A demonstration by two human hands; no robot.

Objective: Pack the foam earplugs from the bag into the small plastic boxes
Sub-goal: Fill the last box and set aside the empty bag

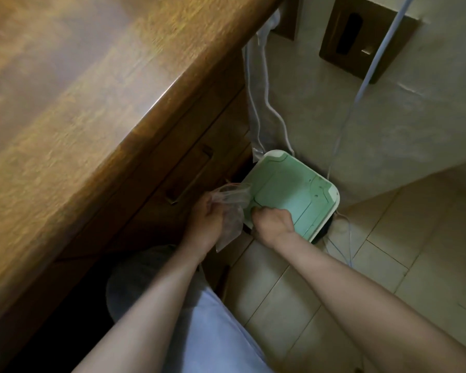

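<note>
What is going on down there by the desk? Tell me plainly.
A person's arms stretch down beside the wooden desk to a bin on the tiled floor. The left hand holds a crumpled clear plastic bag. The right hand has its fingers curled round the near edge of the bin's green lid. No earplugs or small boxes are in view.

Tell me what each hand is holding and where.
The left hand grips a crumpled clear plastic bag about its middle; the right hand grips the green bin lid by its near edge.
</note>
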